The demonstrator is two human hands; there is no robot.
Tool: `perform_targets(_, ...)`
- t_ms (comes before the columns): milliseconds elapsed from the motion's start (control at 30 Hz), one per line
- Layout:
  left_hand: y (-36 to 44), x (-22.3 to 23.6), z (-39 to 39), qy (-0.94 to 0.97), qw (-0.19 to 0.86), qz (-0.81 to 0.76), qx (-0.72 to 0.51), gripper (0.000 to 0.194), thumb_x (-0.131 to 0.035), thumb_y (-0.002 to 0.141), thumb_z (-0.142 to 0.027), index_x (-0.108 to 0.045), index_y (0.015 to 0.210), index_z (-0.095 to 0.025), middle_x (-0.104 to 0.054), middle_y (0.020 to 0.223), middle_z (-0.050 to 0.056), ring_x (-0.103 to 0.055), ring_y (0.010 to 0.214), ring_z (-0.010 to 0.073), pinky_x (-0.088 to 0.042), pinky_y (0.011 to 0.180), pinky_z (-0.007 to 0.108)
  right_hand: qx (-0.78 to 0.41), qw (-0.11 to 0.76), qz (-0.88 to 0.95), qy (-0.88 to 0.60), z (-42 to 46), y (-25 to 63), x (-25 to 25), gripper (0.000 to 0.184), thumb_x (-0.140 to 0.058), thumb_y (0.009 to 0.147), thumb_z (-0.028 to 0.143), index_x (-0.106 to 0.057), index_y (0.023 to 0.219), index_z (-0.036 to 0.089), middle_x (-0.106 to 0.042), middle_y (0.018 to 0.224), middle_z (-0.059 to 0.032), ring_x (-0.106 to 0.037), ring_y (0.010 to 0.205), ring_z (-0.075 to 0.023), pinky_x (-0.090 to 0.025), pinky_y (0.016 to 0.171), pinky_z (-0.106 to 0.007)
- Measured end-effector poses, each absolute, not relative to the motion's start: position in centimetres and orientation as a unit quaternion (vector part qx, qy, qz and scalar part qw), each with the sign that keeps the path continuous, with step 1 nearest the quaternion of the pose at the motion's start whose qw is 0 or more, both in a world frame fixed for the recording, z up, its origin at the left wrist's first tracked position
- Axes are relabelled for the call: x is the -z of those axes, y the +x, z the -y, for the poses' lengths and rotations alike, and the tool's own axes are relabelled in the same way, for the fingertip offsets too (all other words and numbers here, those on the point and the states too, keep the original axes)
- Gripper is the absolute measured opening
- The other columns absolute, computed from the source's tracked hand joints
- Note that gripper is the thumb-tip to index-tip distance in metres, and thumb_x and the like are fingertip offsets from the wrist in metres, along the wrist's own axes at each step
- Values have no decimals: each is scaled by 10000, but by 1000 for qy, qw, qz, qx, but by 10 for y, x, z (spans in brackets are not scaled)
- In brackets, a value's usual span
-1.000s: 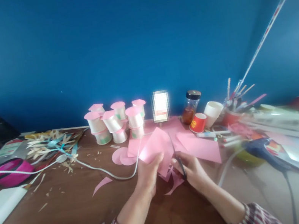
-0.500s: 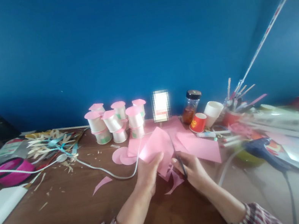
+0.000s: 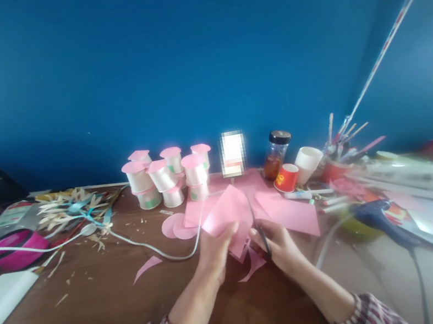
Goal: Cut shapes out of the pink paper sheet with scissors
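My left hand (image 3: 217, 248) pinches a piece of pink paper (image 3: 228, 213) by its lower left side, holding it above the table. My right hand (image 3: 276, 238) grips a pair of dark scissors (image 3: 261, 232), whose blades lie along the paper's right edge. Below the hands are curved pink paper scraps (image 3: 254, 267). Pink paper circles (image 3: 173, 227) lie flat to the left, near another pink scrap (image 3: 147, 267). Larger pink sheets (image 3: 292, 213) are spread behind and to the right.
Stacked paper cups with pink tops (image 3: 161, 180) stand by the blue wall. A white cable (image 3: 152, 249) crosses the left side. At right are a red cup (image 3: 287, 177), a white cup (image 3: 308, 161), a lidded jar (image 3: 276, 154) and a blurred glue gun (image 3: 386, 218). A power strip (image 3: 4, 302) lies left.
Very little differs. Both hands, the scissors and the paper keep nearly the same positions, with only a slight shift of the whole view.
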State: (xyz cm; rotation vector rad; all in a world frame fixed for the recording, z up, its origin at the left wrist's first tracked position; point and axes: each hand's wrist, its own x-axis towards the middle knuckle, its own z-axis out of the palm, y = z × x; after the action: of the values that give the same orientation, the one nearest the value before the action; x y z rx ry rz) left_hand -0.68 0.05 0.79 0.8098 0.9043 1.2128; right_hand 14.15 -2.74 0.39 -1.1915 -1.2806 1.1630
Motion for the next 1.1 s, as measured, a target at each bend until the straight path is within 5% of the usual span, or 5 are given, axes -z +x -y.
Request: perform_targets(1100,-11,-19,-4,329,671,-402,-528,486,-785,616,-266,-655,1052,-97,-706,971,164,-668,901,300,-529,798,405,-465,474,549,-507,30,142,-10,298,-661,776,413,-566,690,144,-412,490,55,-360,425,-65,-273,403,-191)
